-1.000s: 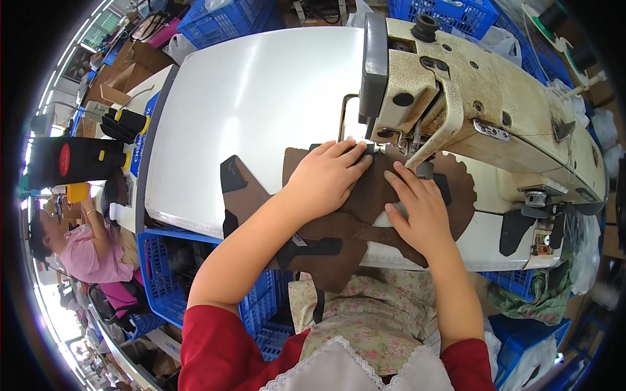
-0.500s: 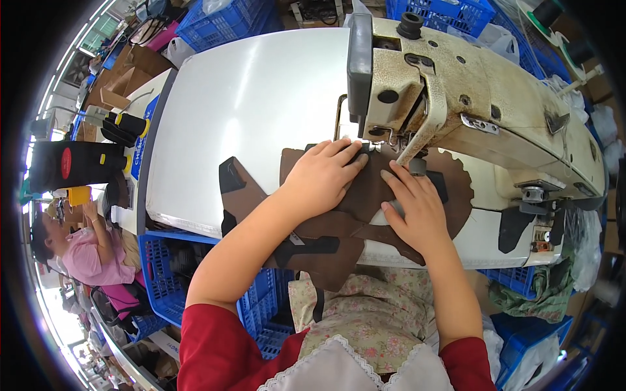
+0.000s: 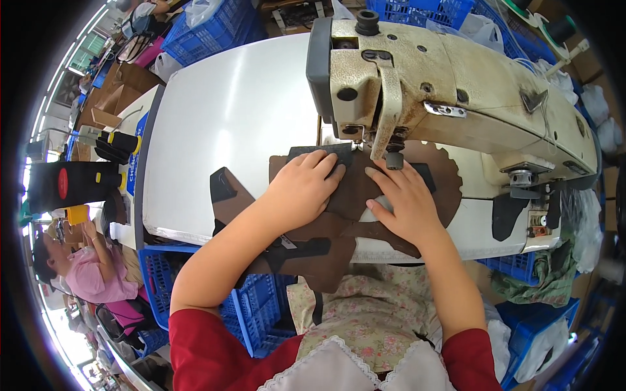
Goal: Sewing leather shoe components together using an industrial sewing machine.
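Note:
Both my hands lie on brown sheet pieces (image 3: 349, 195), leather-like in look, on the bed of a sewing machine (image 3: 417, 85). My left hand (image 3: 305, 186) rests with fingers flat just left of the needle area, its fingertips at a black strip (image 3: 301, 152) along the far edge of the brown work. My right hand (image 3: 407, 205) is spread below the machine's head, thumb apart, pressing the brown material near a scalloped edge (image 3: 454, 186). Black patches sit on the brown pieces, some of which hang over the front edge. The needle tip is too small to make out.
The white tabletop (image 3: 215, 117) stretches to the left. Blue crates (image 3: 257, 313) stand below the front edge, with another crate (image 3: 212, 29) behind the table. A black cut piece (image 3: 510, 214) lies at right. A person in pink (image 3: 98, 267) sits at far left, near thread cones (image 3: 124, 142).
My view has shifted, so the machine appears farther left. My left fingers have drawn back slightly from the needle area, showing more of the black strip. My right hand keeps nearly the same place.

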Demonstrator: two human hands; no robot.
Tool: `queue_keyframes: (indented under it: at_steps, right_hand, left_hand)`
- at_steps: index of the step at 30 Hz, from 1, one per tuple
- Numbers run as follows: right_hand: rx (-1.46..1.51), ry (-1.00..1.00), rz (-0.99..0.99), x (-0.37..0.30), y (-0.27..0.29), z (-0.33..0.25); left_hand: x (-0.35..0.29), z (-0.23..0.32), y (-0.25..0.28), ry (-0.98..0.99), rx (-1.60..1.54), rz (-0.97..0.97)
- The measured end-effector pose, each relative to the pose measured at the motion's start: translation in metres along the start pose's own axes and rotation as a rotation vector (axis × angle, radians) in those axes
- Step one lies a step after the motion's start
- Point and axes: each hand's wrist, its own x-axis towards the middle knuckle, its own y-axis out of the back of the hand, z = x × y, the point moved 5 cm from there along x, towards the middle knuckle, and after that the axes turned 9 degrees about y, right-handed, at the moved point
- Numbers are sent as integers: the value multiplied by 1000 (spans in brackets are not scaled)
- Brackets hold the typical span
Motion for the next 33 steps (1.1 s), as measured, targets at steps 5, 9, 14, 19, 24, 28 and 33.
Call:
queue_keyframes:
  at_steps: [5, 9, 14, 19, 24, 28, 33]
  right_hand:
    - [-1, 22, -16, -2, -4, 7]
    - [-5, 30, -17, -3, -4, 10]
    - [12, 36, -23, -1, -2, 14]
    - [18, 75, 1, 1, -1, 18]
    - [-163, -102, -19, -4, 0, 14]
    - [-159, -94, 10, -6, 1, 16]
    - [-126, -69, 23, -7, 2, 24]
  left_hand:
    - [-1, 1, -3, 1, 1, 13]
    - [0, 1, -3, -5, -43, 32]
    - [-1, 4, -3, 21, -44, 55]
    - [1, 6, -2, 49, -36, 80]
    - [1, 2, -1, 59, -139, -88]
    - [-8, -3, -3, 21, -134, -77]
    - [-7, 4, -7, 63, -116, -34]
